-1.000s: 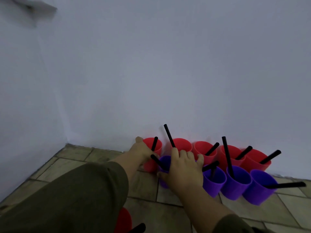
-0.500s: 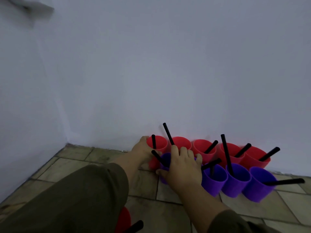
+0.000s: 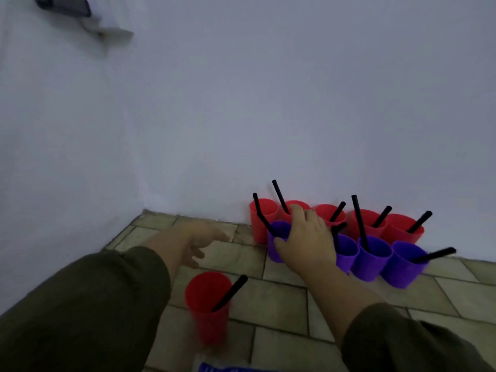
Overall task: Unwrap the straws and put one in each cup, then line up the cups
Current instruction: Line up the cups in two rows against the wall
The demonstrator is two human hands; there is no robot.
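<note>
My right hand grips the end purple cup, one row off the wall — left hand slack, holding nothing, beside it. A lone red cup stands farther out, open tiles around.

Smooth, seemingly plastic cups, matt black straws, dull stone-like floor tiles, matt painted wall.
</note>
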